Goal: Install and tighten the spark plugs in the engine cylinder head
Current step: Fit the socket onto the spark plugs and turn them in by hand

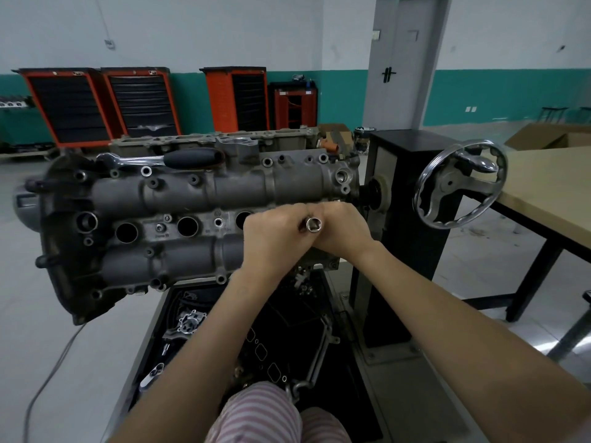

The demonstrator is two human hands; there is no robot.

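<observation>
Hands meet over the right end of the grey cast-metal engine cylinder head (179, 193), which sits tilted on a black engine stand (403, 199). The left hand (275, 238) and the right hand (343, 233) both curl round a shiny chrome spark plug socket (311, 224), whose open hexagonal mouth faces the camera; the socket sits between the two hands, just above the rightmost plug well. Three dark round plug wells (187, 226) lie open in a row along the middle of the head, to the left of the hands. No spark plug itself can be made out. A chrome ratchet wrench with a black handle (169, 158) rests along the top edge of the head. A silver handwheel (460, 183) stands to the right, beside a tan table (550, 193). Below the head, a black tray (287, 324) holds loose engine parts.
</observation>
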